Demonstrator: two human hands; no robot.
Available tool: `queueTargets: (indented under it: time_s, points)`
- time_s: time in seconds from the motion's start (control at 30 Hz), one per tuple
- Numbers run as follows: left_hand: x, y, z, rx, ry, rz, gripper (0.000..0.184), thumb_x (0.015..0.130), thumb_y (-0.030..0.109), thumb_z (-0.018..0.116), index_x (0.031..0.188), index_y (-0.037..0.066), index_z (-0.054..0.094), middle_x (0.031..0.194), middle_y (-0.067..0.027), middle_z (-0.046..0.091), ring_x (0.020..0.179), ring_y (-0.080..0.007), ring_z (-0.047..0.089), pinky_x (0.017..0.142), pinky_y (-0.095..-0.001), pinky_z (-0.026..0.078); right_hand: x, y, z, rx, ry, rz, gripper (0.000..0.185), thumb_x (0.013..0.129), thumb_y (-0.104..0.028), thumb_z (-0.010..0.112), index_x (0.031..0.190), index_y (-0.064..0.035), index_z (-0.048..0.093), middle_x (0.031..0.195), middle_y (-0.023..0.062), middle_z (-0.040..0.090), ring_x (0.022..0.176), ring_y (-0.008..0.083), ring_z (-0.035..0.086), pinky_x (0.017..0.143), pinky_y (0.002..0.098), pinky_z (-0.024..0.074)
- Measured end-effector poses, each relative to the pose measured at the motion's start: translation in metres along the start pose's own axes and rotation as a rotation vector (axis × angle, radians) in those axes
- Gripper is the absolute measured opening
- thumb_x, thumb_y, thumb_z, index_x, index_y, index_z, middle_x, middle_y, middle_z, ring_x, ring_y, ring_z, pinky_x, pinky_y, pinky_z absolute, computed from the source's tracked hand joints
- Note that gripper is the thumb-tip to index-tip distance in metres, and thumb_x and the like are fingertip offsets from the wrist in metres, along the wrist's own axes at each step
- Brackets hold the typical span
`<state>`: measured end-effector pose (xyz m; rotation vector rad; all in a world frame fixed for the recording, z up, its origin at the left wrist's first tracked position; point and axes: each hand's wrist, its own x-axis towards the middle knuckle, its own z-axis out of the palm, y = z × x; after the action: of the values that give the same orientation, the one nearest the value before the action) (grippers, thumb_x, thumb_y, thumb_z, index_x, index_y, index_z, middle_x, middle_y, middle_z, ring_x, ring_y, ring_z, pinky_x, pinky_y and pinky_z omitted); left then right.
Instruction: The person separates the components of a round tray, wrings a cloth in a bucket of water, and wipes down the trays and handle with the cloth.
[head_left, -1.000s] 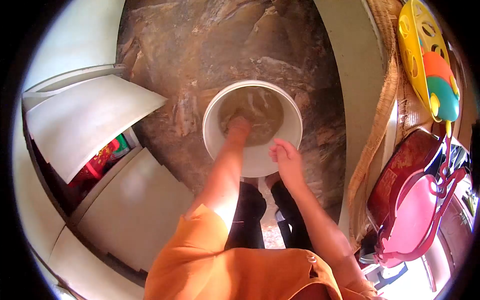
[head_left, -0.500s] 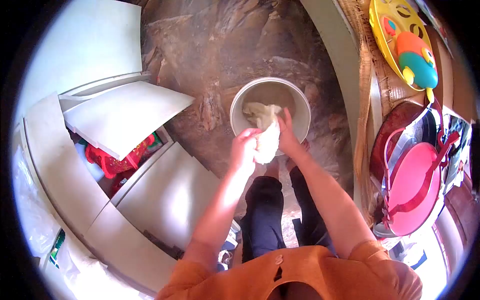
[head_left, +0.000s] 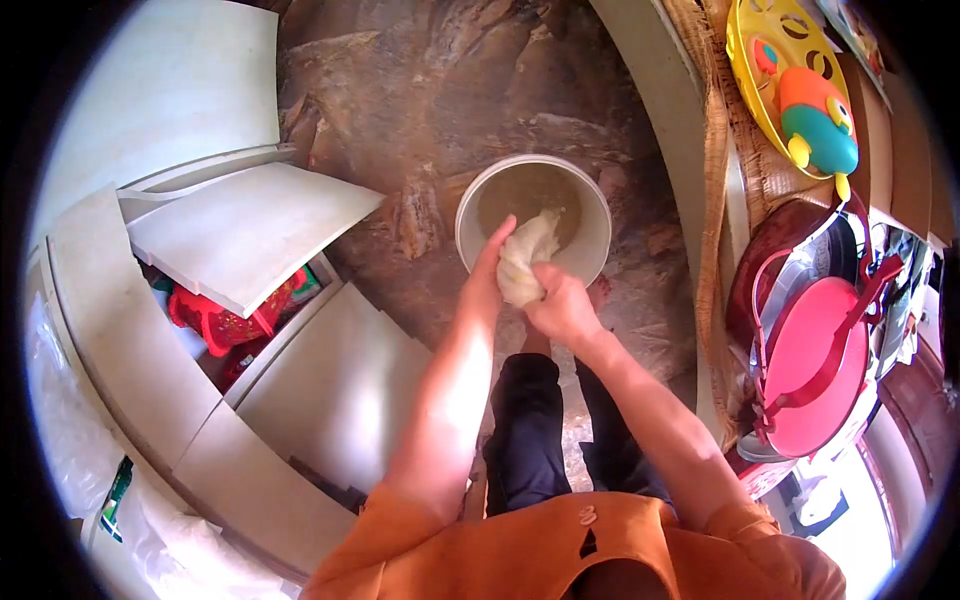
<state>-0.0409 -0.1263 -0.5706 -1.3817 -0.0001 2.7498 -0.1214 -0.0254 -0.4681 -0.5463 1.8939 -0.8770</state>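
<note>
A pale wet cloth is bunched and twisted between my two hands, over the near rim of a white bucket. My left hand presses on the cloth's left side, its fingers pointing up along it. The fingers of my right hand are wrapped round the cloth's lower right part. Murky water lies in the bucket, which stands on the brown marbled floor in front of my feet.
At the left, a white cabinet has a tilted panel over an opening with a red item inside. Along the right hang a yellow tray, a parrot toy and a pink round bag.
A second ago one hand was down in the bucket's water. The cloth has since come up into both hands, and it is now bunched more tightly than half a second ago.
</note>
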Motion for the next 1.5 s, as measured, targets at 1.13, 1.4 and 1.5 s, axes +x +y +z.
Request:
queueTargets:
  time_s: [1.13,1.4,1.5]
  points:
    - [-0.022,0.001,0.011,-0.019,0.195,-0.087,0.076,0.081,0.068,0.035,0.132,0.012,0.033,0.133,-0.0113,0.041,0.120,-0.0305,0.041,0.092,-0.0659,0.027,0.097,0.057,0.018,0.304,0.189,-0.032,0.011,0.071,-0.014,0.062,0.074,-0.0034,0.060,0.064,0.0072,0.057,0.060,0.0121,0.052,0.057,0.0293,0.0449]
    - [0.003,-0.026,0.006,-0.028,0.289,0.406,0.043,0.085,0.034,0.053,0.113,0.002,0.049,0.106,-0.0127,0.057,0.096,-0.0272,0.058,0.081,-0.0399,0.048,0.088,0.064,0.041,0.756,0.512,0.195,0.015,0.075,-0.016,0.061,0.079,-0.0020,0.057,0.073,0.0053,0.058,0.065,0.0143,0.050,0.060,0.0296,0.0433]
    - [0.010,-0.035,0.019,0.184,0.517,0.661,0.032,0.080,0.018,0.056,0.108,0.001,0.050,0.100,-0.0110,0.058,0.092,-0.0232,0.058,0.079,-0.0354,0.048,0.099,0.091,0.043,0.933,0.659,0.460,0.019,0.078,-0.010,0.057,0.094,-0.0005,0.055,0.092,0.0132,0.060,0.078,0.0221,0.058,0.069,0.0328,0.0473]
